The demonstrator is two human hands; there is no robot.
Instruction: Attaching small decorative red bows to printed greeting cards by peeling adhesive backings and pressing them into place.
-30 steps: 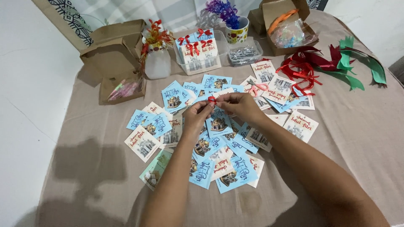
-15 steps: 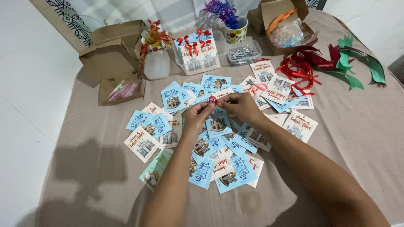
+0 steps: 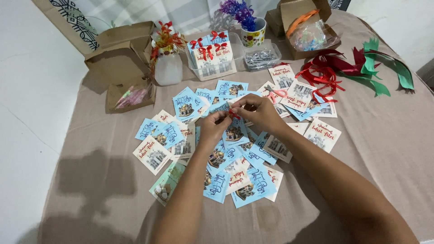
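both hands, left hand and right hand, pinch a red bow onto a card; bowed cards fill the tub at 12 o'clock, while many loose cards lack bows.

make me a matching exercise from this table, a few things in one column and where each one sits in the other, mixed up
Things:
1. green ribbons
2. clear tub of finished cards
3. small red bow
4. purple flowers

Places:
A. in a patterned cup at the far edge
B. between the fingertips of both hands
C. far right of the cloth
D. right beside the white vase

Pairs: 1-C, 2-D, 3-B, 4-A
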